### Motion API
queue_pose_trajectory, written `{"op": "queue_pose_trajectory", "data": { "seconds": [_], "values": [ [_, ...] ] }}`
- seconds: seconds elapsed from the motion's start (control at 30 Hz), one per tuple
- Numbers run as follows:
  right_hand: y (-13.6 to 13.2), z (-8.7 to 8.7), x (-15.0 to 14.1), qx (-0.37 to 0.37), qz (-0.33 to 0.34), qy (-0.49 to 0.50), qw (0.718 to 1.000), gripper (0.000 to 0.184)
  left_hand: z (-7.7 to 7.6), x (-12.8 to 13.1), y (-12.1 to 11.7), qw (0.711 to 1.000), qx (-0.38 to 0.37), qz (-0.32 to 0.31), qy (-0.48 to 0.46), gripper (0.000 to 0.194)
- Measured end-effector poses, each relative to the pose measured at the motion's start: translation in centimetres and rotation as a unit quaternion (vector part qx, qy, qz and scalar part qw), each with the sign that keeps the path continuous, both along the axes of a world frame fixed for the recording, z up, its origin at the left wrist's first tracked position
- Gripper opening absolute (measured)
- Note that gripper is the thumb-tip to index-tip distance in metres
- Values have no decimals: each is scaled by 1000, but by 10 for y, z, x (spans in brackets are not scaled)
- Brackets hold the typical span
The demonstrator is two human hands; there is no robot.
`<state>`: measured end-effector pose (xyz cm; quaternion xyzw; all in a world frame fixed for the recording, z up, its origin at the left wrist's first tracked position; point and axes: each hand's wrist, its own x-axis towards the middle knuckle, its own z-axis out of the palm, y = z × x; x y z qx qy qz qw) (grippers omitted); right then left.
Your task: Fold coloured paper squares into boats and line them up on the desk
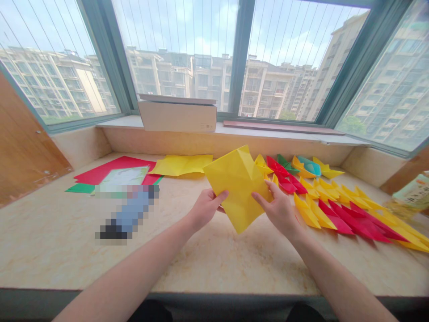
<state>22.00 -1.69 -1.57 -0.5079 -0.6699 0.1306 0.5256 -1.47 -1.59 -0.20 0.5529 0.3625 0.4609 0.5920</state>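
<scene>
A yellow square of paper (236, 192), turned corner-down and marked with crease lines, is held up above the stone counter. My left hand (209, 205) pinches its left side, thumb on the front face and fingers behind. On the opposite side my right hand (276, 205) grips it the same way, thumb in front. Just beyond the right hand stand folded paper boats, among them a red boat (284, 176) and a yellow boat (306, 211). A yellow sheet (182, 165) with fold marks lies behind the left hand.
Red sheets (110, 169), a green sheet (80, 188) and a clear packet (122, 179) lie at the left, beside a blurred-out patch (129, 214). A white box (177, 115) sits on the window ledge. Several more boats and a bottle (414, 192) occupy the right side.
</scene>
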Motion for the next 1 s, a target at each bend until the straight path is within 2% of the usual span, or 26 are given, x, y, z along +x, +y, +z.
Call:
{"op": "queue_pose_trajectory", "data": {
  "seconds": [0.3,0.47,0.67,1.0],
  "values": [
    [3,2,3,58,-15,-51,997,58,2,0,-1,1000,7,8,-5,50],
    [1,4,3,62,-20,-44,997,57,5,1,-2,999,-4,49,-13,51],
    [0,6,2,86,-37,-24,995,44,7,-2,1,994,-15,100,-38,49],
    [5,-1,3,71,2,-23,997,46,5,0,3,991,8,96,-95,40]
  ]
}}
